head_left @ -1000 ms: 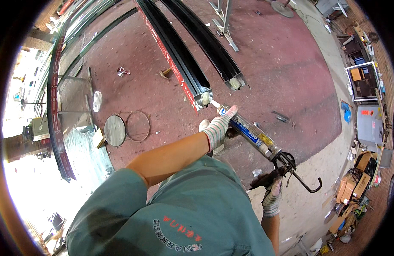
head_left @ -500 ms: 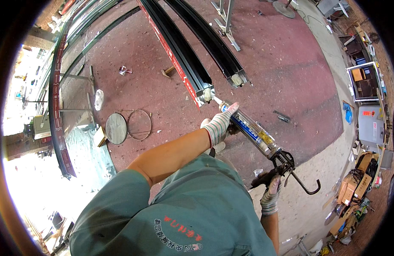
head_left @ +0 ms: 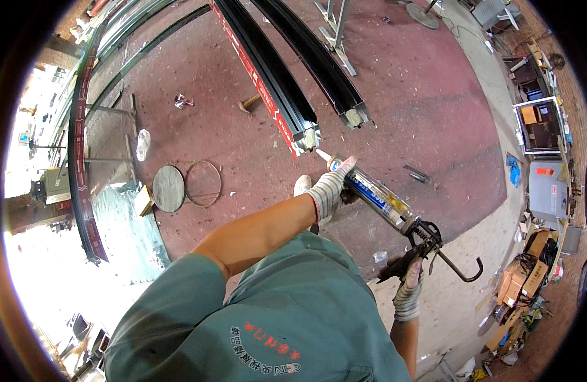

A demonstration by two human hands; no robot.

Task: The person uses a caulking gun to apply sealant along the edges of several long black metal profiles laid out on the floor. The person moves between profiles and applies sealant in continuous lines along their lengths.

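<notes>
A caulking gun (head_left: pixel 379 200) with a clear and blue sealant cartridge lies slantwise across both my hands. My left hand (head_left: pixel 331 191), in a striped glove, wraps the front of the cartridge. At the gun's rear, my gloved right hand (head_left: pixel 408 291) grips the dark handle; its fingers are partly hidden. The white nozzle (head_left: pixel 322 155) points up and left, its tip close to the near end of a long black profile (head_left: pixel 268 70) with red and white film along its side. A pale block-like piece (head_left: pixel 310 138) shows in that end. Beside it runs a second black profile (head_left: pixel 315 60).
A hammer (head_left: pixel 245 105) lies on the reddish floor left of the profiles. Farther left are a round disc (head_left: pixel 168 189) and a wire hoop (head_left: pixel 204 184). Dark short pieces (head_left: pixel 416 174) lie right of the gun. Cardboard boxes (head_left: pixel 521 280) and clutter line the right side.
The nozzle tip has drawn slightly back from the profile's end, and the gun's rear has shifted a little to the right. Both hands keep their hold. The whole view has shifted slightly.
</notes>
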